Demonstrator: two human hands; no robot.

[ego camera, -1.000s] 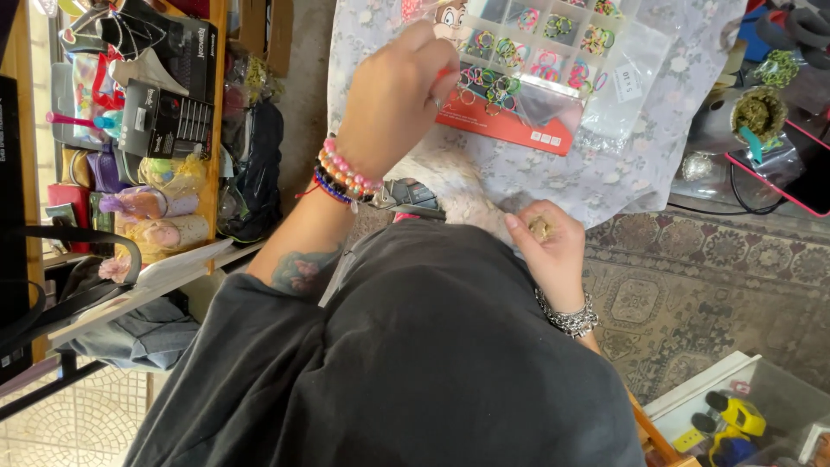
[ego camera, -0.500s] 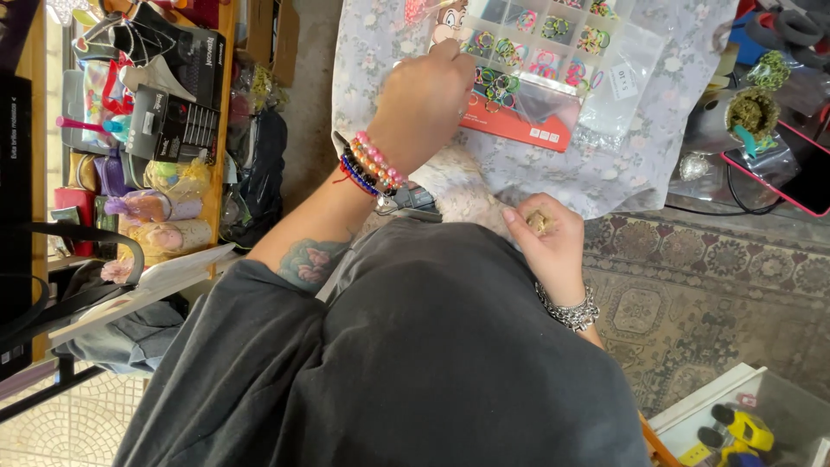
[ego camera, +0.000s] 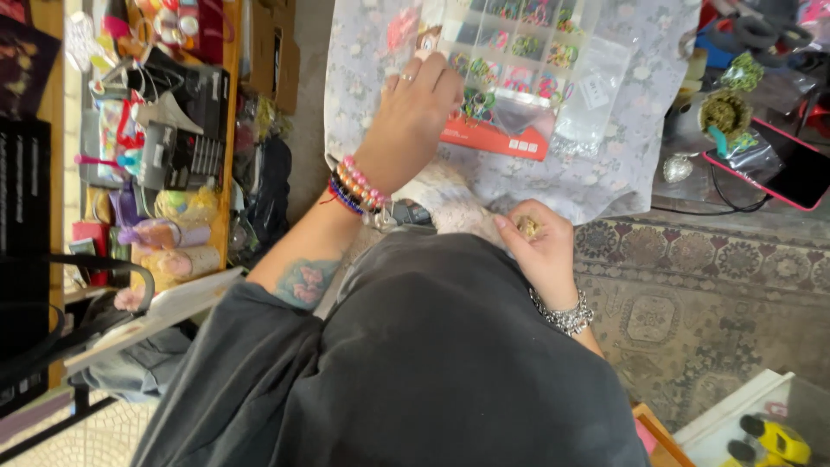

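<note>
My left hand [ego camera: 413,111], with beaded bracelets on the wrist, reaches forward over a clear compartment box of coloured beads [ego camera: 529,50]. Its curled fingertips rest on the box's near left compartments, and I cannot see whether they pinch anything. The bead box lies on a red flat box [ego camera: 494,140] on a pale floral cloth [ego camera: 616,151]. My right hand [ego camera: 543,252], with a silver bracelet, stays close to my chest, its fingers closed around a small gold piece [ego camera: 526,227]. A fluffy white thing [ego camera: 456,206] lies between my hands.
A cluttered wooden shelf [ego camera: 232,104] with craft supplies runs along the left. A phone in a red case [ego camera: 782,169] and small bags lie at the right. A patterned rug [ego camera: 692,294] lies below, with a bin holding a yellow toy car [ego camera: 776,438] at the bottom right.
My left hand has slid a little toward me and to the right over the bead box, its fingers curling down onto the compartments. My right hand has stayed put with the gold piece.
</note>
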